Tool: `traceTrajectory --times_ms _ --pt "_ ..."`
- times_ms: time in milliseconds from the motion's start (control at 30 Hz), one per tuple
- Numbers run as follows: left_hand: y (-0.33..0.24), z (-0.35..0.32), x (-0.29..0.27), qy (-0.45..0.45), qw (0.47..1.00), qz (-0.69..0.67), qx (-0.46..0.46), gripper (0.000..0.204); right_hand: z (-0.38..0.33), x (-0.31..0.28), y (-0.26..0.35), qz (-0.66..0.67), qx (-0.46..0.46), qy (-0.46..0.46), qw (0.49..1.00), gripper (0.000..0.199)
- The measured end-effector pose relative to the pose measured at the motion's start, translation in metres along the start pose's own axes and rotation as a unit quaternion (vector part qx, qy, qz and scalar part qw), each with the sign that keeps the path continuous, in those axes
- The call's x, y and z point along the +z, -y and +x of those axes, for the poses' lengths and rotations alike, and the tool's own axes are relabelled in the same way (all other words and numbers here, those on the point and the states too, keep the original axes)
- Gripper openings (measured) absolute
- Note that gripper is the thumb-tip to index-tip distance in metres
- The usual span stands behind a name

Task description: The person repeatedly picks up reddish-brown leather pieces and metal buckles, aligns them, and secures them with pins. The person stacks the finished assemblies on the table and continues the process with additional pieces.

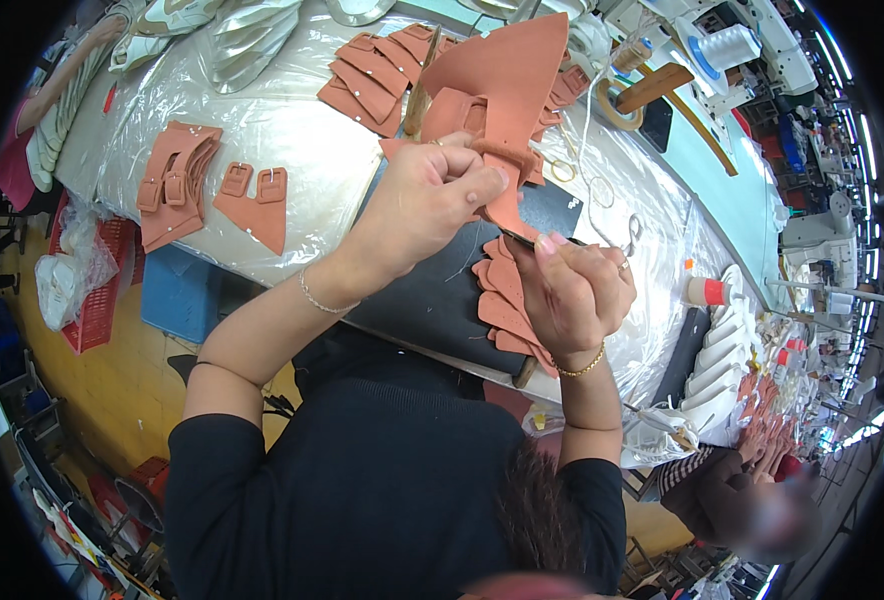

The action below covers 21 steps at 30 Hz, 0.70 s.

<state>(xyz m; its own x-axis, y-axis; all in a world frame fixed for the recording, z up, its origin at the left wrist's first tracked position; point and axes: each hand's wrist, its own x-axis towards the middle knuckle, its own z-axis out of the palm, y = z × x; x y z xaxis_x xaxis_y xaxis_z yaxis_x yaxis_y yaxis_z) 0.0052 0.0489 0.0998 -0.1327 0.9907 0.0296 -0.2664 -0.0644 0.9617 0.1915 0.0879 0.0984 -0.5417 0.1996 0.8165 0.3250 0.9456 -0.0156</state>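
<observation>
Leather piece point(510, 75), terracotta in colour with a strap and buckle part at its lower end, is held up in the upper middle of the frame, above a black mat point(442, 300) that lies on the plastic-covered table point(292, 140). The left hand point(432, 200) is closed tight on the strap end of the piece, fingers curled and thumb pressed against them. The right hand point(577, 290), just below and to the right, is also closed, pinching a thin dark tool point(527, 240) whose tip touches the lower point of the piece; what kind of tool it is cannot be told. Under the right hand a stack of cut pieces point(502, 305) of the same colour rests on the mat. More such pieces point(377, 70) lie fanned out at the top centre, and a further group with buckles point(177, 185) sits at the upper left, beside a triangular piece point(257, 205) bearing two buckles. Scissors point(617, 235) lie on the table right of the hands. A white bottle with a red cap point(707, 292) lies at the right, near a row of white soles point(727, 360). Another person point(752, 490) sits at the lower right.
</observation>
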Motion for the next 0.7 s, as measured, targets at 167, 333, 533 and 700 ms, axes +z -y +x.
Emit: traceTrajectory --times_ms 167,333,533,700 --pt "-0.0005 0.0007 -0.0039 0.02 0.998 0.058 -0.017 0.027 -0.0012 0.0012 -0.0008 -0.003 -0.006 -0.005 1.0 0.038" --pt "0.0015 0.0004 -0.0049 0.022 0.997 0.069 -0.015 0.025 -0.0012 -0.0015 -0.0005 0.002 0.0 0.006 1.0 0.031" --pt "0.0044 0.0006 -0.0064 0.023 0.997 0.077 -0.02 0.024 -0.0006 -0.0015 -0.001 0.012 -0.002 0.012 1.0 0.03" --pt "0.0059 0.0028 -0.0083 0.019 0.994 0.107 -0.003 0.025 0.0029 -0.0025 -0.0006 0.01 -0.003 0.036 0.999 0.03"
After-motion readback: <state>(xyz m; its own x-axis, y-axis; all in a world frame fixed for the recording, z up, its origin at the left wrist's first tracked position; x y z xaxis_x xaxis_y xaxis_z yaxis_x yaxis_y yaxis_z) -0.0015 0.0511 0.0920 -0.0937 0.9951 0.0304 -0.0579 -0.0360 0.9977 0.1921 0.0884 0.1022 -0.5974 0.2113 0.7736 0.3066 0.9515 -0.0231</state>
